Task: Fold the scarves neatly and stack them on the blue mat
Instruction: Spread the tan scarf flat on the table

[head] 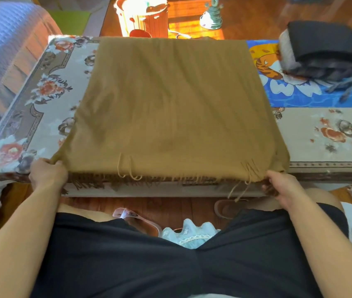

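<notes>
Left hand: I see the left hand point(47, 174) at the lower left of the frame, fingers curled over the near left corner of the brown scarf point(170, 108), holding it at the table's near edge.

Floral table cover: the floral table cover point(42, 100) shows bare at the left and again at the right; the scarf lies on it across the centre.

Brown scarf, position: it spreads from the far edge of the table, upper centre, down to the near edge, lower centre. Its far right corner lies at or just over the left end of the blue mat point(312, 97); I cannot tell whether it overlaps.

Brown scarf, condition: I judge it doubled over at least once, since fringe point(127, 179) hangs along the near edge only. The surface is mostly flat, with shallow creases running front to back and a few loose fringe strands lying on top.

Right hand: the right hand point(282, 187), lower right of centre, pinches the near right corner and its fringe.

Blue mat: upper right of the frame, printed with a cartoon figure.

Folded stack: a dark folded scarf stack point(321, 52) already rests on the mat's far end, grey fringe trailing from it. I cannot count its pieces.

Progress: I judge part of the work done. The brown scarf is mid-fold; further folds and its placing on the stack are left.
</notes>
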Tool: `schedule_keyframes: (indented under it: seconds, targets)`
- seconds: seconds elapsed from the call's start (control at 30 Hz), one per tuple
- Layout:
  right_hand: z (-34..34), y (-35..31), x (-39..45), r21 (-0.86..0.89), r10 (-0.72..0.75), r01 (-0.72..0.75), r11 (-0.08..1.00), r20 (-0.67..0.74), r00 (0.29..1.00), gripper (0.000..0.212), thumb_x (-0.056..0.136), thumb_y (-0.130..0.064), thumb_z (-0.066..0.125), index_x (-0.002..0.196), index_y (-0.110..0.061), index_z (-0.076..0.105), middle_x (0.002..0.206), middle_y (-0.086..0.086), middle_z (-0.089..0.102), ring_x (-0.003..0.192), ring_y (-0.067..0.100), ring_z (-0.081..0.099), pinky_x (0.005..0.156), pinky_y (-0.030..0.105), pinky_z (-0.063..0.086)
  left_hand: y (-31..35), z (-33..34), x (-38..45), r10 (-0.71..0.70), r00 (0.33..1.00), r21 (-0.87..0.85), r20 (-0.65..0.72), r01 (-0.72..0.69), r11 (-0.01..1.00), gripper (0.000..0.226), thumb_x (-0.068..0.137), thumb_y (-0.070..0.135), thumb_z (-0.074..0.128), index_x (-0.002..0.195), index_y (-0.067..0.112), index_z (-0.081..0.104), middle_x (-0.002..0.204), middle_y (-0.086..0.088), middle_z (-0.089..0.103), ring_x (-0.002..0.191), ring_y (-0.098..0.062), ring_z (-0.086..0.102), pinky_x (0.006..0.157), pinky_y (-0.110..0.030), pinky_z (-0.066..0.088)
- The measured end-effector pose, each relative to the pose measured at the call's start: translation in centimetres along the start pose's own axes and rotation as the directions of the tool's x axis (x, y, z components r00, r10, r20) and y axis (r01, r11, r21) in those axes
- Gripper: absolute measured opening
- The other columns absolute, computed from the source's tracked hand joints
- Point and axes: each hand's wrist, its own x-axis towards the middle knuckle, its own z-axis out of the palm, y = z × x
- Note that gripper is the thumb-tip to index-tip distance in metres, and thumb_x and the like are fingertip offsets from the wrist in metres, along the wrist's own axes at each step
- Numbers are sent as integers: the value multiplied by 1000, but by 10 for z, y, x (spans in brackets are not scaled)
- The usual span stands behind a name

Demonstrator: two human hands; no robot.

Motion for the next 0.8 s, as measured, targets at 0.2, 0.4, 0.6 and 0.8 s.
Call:
schedule_keyframes:
  seconds: [0.2, 0.4, 0.6, 0.8]
  targets:
    - [5, 8, 14, -104, -202, 180, 978, -274, 940, 43, 78, -24, 70, 119, -14, 63, 112, 6, 66, 98, 25, 63, 88, 37, 51, -5, 3, 8, -16, 997, 76, 72, 10, 997, 35, 97, 21, 56, 124, -1, 59, 116, -29, 61, 107, -46, 59, 89, -48, 49]
    - [2, -29, 27, -735, -450, 95, 671, -301, 841, 73, 90, -47, 68, 145, -9, 39, 148, 21, 35, 138, 39, 31, 109, 51, 35, -4, 4, 12, 15, 992, 48, 123, -21, 999, 48, 100, 32, 61, 134, -1, 57, 123, -27, 62, 113, -45, 60, 98, -51, 48]
    - [-14, -50, 28, -886, -331, 4, 464, -169, 928, 20, 94, -18, 63, 98, 1, 63, 93, 19, 65, 83, 36, 62, 71, 37, 52, -35, 4, 46, -54, 984, 182, 171, 22, 983, 36, 89, 23, 63, 117, -1, 65, 108, -24, 66, 100, -42, 62, 94, -52, 52]
    - [-16, -62, 54, -825, -237, -44, 564, -213, 948, 68, 77, -44, 70, 129, -8, 47, 121, 21, 56, 104, 41, 59, 89, 51, 54, -12, 13, 8, -20, 966, 161, 256, -23, 987, 56, 99, 32, 58, 136, -9, 52, 137, -35, 53, 124, -49, 52, 107, -52, 41]
